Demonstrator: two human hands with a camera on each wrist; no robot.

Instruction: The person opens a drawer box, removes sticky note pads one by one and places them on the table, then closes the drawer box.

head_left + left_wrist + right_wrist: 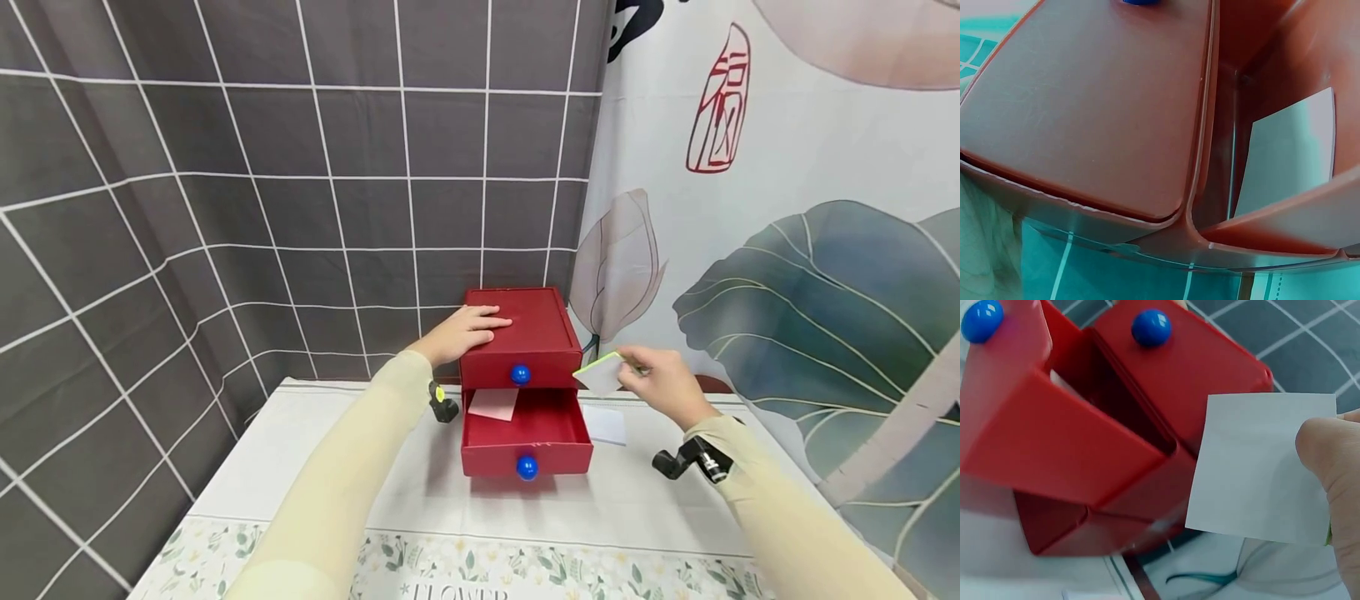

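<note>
A red two-drawer box (525, 329) with blue round knobs stands on the table. Its upper drawer (487, 372) is closed, while the lower drawer (487, 461) is pulled out. Inside the lower drawer lies a pale pinkish paper (492, 405), also visible as a pale paper (1288, 156) in the left wrist view. My left hand (467, 329) rests on the box's top with fingers extended. Right of the box, my right hand (663, 379) pinches a small square note pad (1260, 469), white on one face with a yellow-green edge. The thumb (1329, 447) presses its face.
Beside the open drawer, a white paper pad (604, 425) lies on the white tablecloth (315, 442). A grey cloth with white grid lines (360, 208) hangs behind and to the left. Right of it hangs a curtain with flower prints (795, 317).
</note>
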